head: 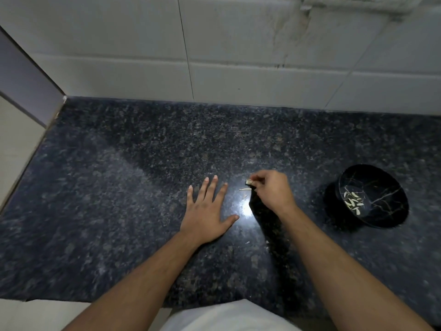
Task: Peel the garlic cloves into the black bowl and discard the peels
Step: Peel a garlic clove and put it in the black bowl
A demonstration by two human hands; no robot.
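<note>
A black bowl [381, 187] with pale veining stands at the right of the dark granite counter [119, 187]; several peeled garlic cloves [353, 201] lie inside it. My right hand [272, 189] hovers over the counter's middle with curled fingers, pinching a small pale garlic peel [248, 182] at its fingertips. Thin peel scraps [244, 190] lie on the counter just below that pinch. To the left of the scraps, my left hand [207, 206] lies flat on the counter, fingers spread and straight, holding nothing.
White wall tiles [238, 56] rise behind the counter. The counter's left edge meets a pale surface [16, 144] and a grey panel. Two more small peel bits [248, 242] lie nearer the front edge. A white garment shows at the bottom.
</note>
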